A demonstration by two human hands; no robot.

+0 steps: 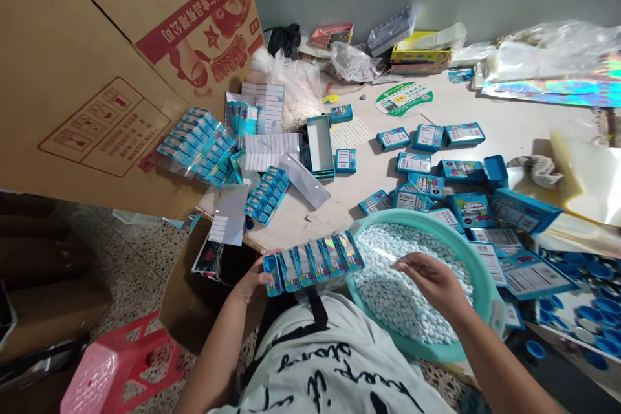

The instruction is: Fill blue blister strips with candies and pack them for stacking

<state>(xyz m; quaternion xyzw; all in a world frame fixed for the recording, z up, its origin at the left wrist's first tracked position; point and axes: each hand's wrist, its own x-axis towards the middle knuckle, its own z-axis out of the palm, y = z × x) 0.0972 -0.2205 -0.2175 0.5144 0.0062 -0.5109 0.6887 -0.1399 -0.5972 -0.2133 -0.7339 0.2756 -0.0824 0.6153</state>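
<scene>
While the left hand (255, 279) grips a row of blue candy boxes (316, 262) beside the teal basin (485, 297), I can't tell whether the right hand (431, 281) holds anything; packs (196, 142) against the carton (111, 26) look finished, this row unfinished.

Under the right hand (429, 281), pellets (392, 307) lie in the basin (485, 291); boxes (470, 210) lie beyond it on the table (345, 202). Left of the left hand (257, 281) stands a stool (104, 362).
</scene>
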